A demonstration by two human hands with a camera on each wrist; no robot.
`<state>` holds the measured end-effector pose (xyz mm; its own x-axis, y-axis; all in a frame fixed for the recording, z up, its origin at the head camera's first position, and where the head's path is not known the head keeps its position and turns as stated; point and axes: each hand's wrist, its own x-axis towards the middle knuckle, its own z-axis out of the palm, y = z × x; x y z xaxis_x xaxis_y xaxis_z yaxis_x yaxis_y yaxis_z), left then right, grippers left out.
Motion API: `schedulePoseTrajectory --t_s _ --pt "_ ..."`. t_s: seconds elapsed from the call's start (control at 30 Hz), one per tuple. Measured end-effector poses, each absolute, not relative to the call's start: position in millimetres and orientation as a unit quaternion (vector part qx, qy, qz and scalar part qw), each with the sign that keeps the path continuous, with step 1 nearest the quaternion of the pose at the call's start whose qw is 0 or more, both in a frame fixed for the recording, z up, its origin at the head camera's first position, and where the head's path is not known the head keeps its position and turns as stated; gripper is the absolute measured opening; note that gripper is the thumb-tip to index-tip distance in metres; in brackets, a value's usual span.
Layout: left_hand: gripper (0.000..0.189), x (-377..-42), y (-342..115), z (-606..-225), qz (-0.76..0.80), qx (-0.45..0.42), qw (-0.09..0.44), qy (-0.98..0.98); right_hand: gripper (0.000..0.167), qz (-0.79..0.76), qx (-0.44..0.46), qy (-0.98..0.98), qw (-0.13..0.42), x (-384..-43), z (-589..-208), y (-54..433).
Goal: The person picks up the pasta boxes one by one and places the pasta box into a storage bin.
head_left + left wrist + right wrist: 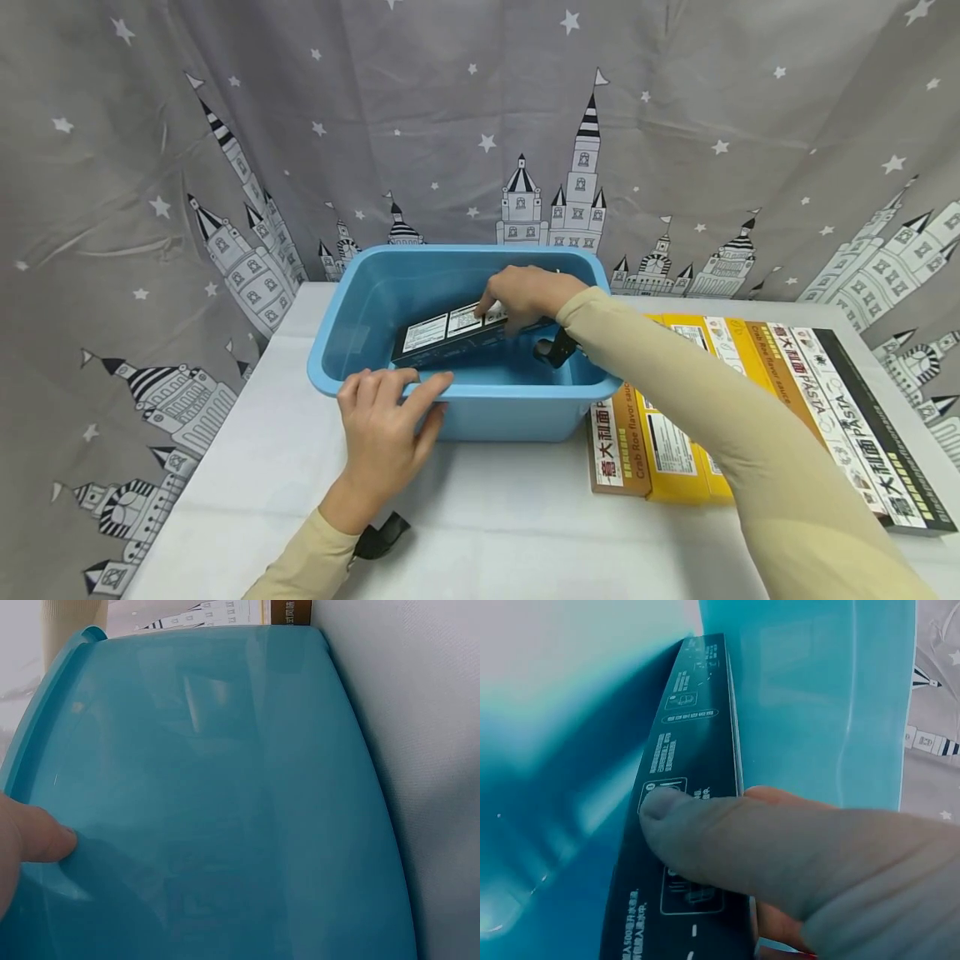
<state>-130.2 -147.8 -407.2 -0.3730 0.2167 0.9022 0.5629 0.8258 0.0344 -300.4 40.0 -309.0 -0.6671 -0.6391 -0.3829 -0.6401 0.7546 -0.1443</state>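
A light blue plastic tub (480, 421) stands on the white table. Inside it is a long black pasta box (438, 340), printed with white panels and lying at a slant. My right hand (528, 293) reaches into the tub and grips that box; in the right wrist view the thumb (705, 832) presses its dark printed side while other fingers go behind it. At the tub's near rim, my left hand (386, 425) holds on, fingers bent over the edge. In the left wrist view the left thumb (45, 836) lies against the tub's outer wall (225, 787).
Right of the tub lie several pasta boxes side by side: brown (630, 433), yellow (675, 450) and black (885, 417) ones, partly under my right forearm. A grey curtain (450, 125) with castles and stars hangs behind the white table (525, 517).
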Motion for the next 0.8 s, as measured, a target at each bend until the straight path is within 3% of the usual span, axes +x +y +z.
schedulePoseTrajectory --t_s 0.43,0.8 --pt "0.018 -130.7 -148.0 -407.6 -0.170 -0.243 0.506 -0.810 0.062 0.003 -0.352 0.910 0.219 -298.3 -311.5 42.5" --pt "0.019 -130.0 -148.3 -407.4 -0.172 -0.242 0.501 -0.813 0.052 0.053 -0.353 0.920 0.163 -295.7 -311.5 40.5"
